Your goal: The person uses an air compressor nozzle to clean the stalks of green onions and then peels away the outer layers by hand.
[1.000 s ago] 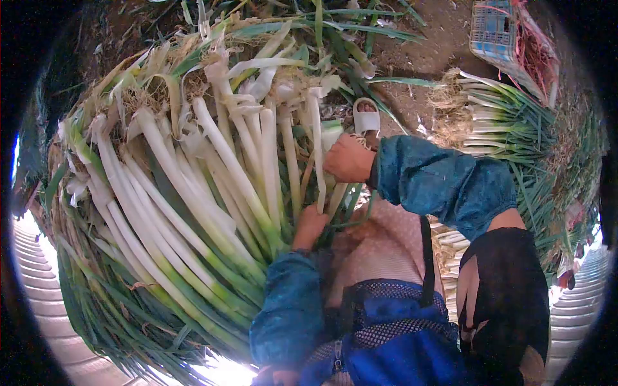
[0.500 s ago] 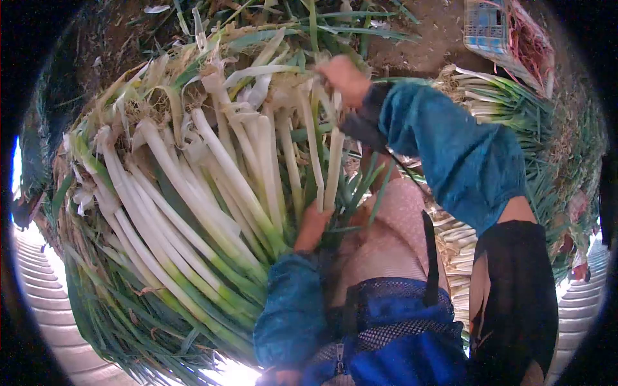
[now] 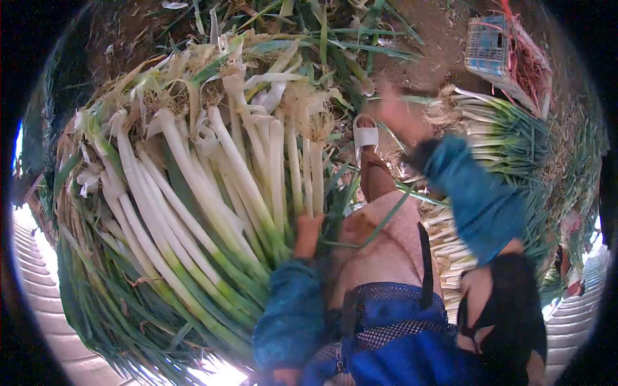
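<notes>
My left hand [image 3: 309, 235] is closed around the white stalks of a couple of green onions [image 3: 312, 177], whose bushy roots point up and away from me. It rests at the right side of a big heap of green onions [image 3: 225, 174], with thick white shafts, pale papery skins and long green leaves. My right hand [image 3: 402, 116] is out to the right, above the soil, smeared by motion. Its fingers are too blurred to show whether they hold anything.
A blue and white plastic crate [image 3: 487, 48] with red strings [image 3: 528, 55] stands at the upper right. Below it lies a bundle of cleaned green onions [image 3: 496, 122], and more white stalks [image 3: 450, 241] lie beside my leg. Loose leaves [image 3: 360, 45] litter the soil.
My right hand has moved right and slightly down, away from the roots of the onions in my left hand. The left hand keeps its hold. My sandalled foot now shows.
</notes>
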`<move>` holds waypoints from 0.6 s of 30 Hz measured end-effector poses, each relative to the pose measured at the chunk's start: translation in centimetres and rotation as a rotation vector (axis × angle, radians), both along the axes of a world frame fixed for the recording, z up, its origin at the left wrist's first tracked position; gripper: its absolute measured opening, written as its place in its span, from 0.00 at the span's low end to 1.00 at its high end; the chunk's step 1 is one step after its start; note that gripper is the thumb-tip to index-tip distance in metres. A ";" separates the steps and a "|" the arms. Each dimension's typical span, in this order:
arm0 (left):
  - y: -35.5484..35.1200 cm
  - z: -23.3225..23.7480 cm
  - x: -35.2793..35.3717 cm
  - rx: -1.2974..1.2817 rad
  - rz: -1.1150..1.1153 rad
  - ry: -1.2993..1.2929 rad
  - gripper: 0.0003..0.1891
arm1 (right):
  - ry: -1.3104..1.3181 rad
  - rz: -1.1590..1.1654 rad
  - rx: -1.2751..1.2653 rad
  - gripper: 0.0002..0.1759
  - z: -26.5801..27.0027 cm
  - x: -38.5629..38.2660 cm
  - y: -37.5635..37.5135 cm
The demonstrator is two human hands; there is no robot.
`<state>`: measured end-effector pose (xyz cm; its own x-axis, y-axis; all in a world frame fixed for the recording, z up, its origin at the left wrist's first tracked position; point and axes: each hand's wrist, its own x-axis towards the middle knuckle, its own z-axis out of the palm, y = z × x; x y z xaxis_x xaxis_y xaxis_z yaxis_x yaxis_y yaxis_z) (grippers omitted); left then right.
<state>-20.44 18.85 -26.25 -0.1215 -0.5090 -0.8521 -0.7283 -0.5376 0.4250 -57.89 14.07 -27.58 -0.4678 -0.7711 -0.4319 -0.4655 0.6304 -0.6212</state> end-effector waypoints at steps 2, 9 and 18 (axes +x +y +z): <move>-0.3 0.7 -0.5 0.018 0.013 -0.015 0.17 | -0.713 0.026 0.018 0.47 0.5 9.8 4.2; -0.1 -0.9 1.3 -0.075 -0.182 0.163 0.19 | -0.971 -0.438 -0.073 0.35 -2.9 22.0 1.1; -0.1 0.3 0.6 -0.083 -0.074 0.120 0.35 | -0.891 -0.483 -0.111 0.23 -8.0 22.4 -1.9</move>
